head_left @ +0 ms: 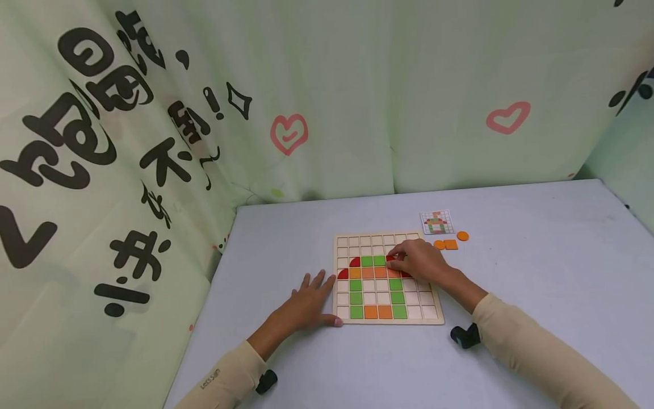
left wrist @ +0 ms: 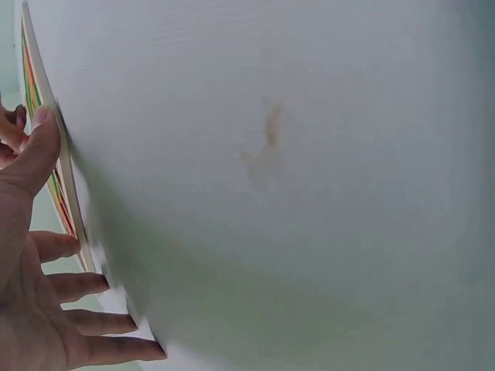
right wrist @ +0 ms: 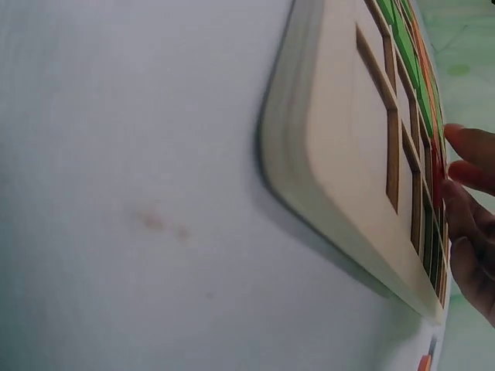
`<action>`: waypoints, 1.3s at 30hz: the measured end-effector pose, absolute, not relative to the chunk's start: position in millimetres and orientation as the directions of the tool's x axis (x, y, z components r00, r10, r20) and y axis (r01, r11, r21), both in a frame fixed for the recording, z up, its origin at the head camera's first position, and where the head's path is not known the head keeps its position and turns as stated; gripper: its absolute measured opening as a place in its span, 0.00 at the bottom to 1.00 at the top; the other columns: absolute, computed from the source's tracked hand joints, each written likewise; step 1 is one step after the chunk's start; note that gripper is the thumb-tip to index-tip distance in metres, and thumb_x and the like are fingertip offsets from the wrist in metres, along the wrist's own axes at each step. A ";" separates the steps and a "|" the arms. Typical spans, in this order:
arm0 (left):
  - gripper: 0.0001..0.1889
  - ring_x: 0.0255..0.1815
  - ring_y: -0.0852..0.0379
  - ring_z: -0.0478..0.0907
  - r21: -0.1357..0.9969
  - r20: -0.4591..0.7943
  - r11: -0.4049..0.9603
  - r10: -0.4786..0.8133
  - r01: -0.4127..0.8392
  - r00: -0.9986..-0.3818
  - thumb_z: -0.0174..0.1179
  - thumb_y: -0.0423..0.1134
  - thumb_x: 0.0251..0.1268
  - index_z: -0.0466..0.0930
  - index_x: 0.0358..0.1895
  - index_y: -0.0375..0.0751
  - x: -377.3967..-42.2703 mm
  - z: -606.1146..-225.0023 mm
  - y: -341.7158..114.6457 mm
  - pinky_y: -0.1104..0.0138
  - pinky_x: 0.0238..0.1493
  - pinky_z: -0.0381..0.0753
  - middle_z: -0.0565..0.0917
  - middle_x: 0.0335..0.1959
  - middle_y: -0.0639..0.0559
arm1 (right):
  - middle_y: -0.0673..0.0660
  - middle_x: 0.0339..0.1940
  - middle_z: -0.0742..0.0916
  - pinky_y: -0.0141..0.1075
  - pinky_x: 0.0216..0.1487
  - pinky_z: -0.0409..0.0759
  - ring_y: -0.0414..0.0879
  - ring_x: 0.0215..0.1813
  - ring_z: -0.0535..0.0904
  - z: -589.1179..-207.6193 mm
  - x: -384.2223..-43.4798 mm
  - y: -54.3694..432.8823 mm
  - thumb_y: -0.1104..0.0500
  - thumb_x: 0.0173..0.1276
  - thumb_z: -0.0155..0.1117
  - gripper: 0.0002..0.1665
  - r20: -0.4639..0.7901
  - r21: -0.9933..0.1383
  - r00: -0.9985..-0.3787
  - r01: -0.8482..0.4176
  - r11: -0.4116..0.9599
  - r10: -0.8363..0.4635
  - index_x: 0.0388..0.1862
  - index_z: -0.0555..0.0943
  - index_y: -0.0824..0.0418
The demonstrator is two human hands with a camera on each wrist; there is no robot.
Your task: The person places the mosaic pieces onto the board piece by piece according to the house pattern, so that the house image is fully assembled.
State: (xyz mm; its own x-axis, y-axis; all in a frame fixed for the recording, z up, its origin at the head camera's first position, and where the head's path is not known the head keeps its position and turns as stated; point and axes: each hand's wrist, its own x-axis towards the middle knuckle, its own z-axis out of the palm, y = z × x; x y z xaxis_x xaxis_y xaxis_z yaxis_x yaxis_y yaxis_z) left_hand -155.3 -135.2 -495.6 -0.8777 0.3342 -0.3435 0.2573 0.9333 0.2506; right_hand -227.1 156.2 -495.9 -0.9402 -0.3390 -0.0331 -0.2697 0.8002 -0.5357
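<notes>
A wooden grid board lies on the table, partly filled with red, green and orange tiles. My right hand reaches over its right side, thumb and fingertips pinching a red tile at the end of the row of green squares. In the right wrist view, these fingertips meet the board's surface near red. My left hand rests with spread fingers along the board's left edge, its thumb at the near left corner. Curved red tiles sit on the left side of the pattern.
A small printed pattern card lies behind the board's far right corner. Beside it are two loose orange round tiles and an orange square tile. A pale curtain stands behind and left of the white table.
</notes>
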 end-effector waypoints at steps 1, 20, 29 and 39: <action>0.55 0.80 0.29 0.51 0.248 -0.343 0.933 0.335 0.259 -0.878 0.73 0.63 0.50 0.55 0.80 0.51 -155.1 -495.6 -135.2 0.31 0.64 0.66 0.55 0.81 0.42 | 0.50 0.29 0.85 0.33 0.26 0.69 0.43 0.30 0.74 -495.5 -227.2 157.0 0.51 0.64 0.73 0.19 -0.039 -0.536 -0.940 -0.268 0.800 -0.340 0.49 0.88 0.61; 0.55 0.80 0.29 0.50 0.257 -0.343 0.932 0.335 0.255 -0.877 0.73 0.63 0.50 0.55 0.80 0.51 -155.6 -494.6 -135.0 0.31 0.64 0.65 0.55 0.82 0.43 | 0.50 0.28 0.87 0.34 0.27 0.71 0.43 0.30 0.76 -494.1 -231.4 158.4 0.53 0.65 0.72 0.15 -0.102 -0.555 -0.938 -0.223 0.801 -0.331 0.46 0.89 0.60; 0.55 0.80 0.30 0.51 0.264 -0.337 0.928 0.344 0.262 -0.877 0.73 0.63 0.50 0.55 0.80 0.51 -156.1 -495.7 -135.6 0.30 0.64 0.65 0.56 0.81 0.42 | 0.49 0.30 0.84 0.33 0.30 0.71 0.42 0.32 0.74 -495.5 -230.3 169.8 0.52 0.66 0.71 0.17 -0.071 -0.607 -0.916 -0.275 0.746 -0.395 0.49 0.87 0.60; 0.55 0.79 0.29 0.51 0.262 -0.331 0.927 0.347 0.268 -0.878 0.73 0.64 0.50 0.56 0.80 0.50 -156.0 -495.8 -136.9 0.30 0.64 0.65 0.56 0.81 0.42 | 0.49 0.34 0.85 0.34 0.34 0.74 0.45 0.35 0.74 -500.9 -230.8 207.1 0.52 0.69 0.69 0.15 0.013 -0.648 -0.938 -0.271 0.712 -0.345 0.49 0.87 0.58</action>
State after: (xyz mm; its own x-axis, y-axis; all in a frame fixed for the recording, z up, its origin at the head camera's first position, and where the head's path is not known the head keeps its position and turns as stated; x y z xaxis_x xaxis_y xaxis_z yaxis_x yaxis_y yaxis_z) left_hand -156.0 -136.9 -495.8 -0.8776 0.3468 -0.3310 0.2678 0.9273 0.2616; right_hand -230.8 207.1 -500.9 -0.9384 -0.3454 0.0125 -0.2707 0.7118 -0.6481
